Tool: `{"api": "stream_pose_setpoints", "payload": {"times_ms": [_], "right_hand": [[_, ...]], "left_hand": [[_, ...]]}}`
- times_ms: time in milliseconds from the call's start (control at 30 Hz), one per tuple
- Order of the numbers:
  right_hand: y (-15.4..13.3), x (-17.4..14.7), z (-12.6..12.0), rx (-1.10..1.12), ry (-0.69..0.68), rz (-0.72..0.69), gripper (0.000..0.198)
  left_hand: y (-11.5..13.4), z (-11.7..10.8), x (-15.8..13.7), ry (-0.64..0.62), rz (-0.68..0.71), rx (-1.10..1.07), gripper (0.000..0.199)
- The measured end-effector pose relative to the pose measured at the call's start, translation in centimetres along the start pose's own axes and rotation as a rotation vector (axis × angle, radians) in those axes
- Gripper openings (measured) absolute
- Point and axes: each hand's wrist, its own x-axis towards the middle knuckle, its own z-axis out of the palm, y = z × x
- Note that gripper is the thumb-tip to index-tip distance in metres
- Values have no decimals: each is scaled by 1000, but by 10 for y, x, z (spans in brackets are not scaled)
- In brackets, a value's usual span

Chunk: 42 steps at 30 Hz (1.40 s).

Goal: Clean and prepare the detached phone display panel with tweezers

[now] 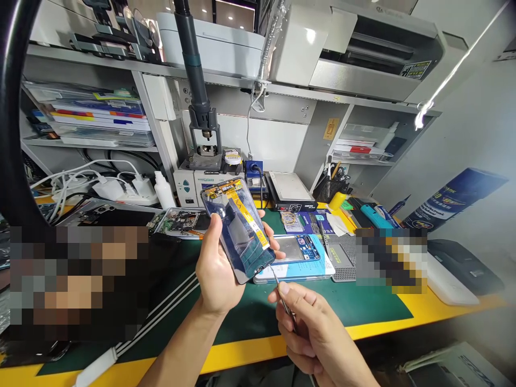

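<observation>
My left hand (pixel 221 274) grips a phone screen (pixel 231 236) by its long edges, tilted up above the green mat (pixel 242 328). Its inner side faces me, with a yellow flex strip (pixel 252 223) along it. In my right hand (pixel 310 322), a pair of metal tweezers (pixel 286 307) is pinched between thumb and fingers. The tips point up at the screen's lower edge; whether they touch it I cannot tell. Just behind, an opened blue phone body (pixel 298 249) lies on a light blue and white box (pixel 322 269).
A perforated metal plate (pixel 345 269) lies right of the box. Opened phone parts (pixel 181 221) sit at the left, near a white bottle (pixel 163 191). White cables (pixel 161 309) cross the mat's left side. A blue spray can (pixel 453 199) stands at the right.
</observation>
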Motion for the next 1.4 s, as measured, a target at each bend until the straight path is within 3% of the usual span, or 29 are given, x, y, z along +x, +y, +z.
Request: {"api": "stream_pose_setpoints", "payload": {"times_ms": [300,467,600,767,867,1100,1400], "right_hand": [[8,10,5,-236,171,-254,43],[8,7,3,-640,318,-541,38],[13,7,-5,-873,356,-741,28],[15,11,-15,-1112,414,-1098,19],[13,13,-17,-1236,434,-1223,17],[10,13,-22,-1347,456,-1311,19],[7,12,-25,-1338,432,-1308,22]], "left_hand": [[-3,1,2,60,24,57,50],[-2,1,3,104,-29,61,47],[-1,3,2,131,-83,51,46],[0,5,2,139,-79,43,43],[-1,4,2,134,-81,44,43],[0,4,3,150,-98,47,45],[-1,2,3,145,-72,82,44]]}}
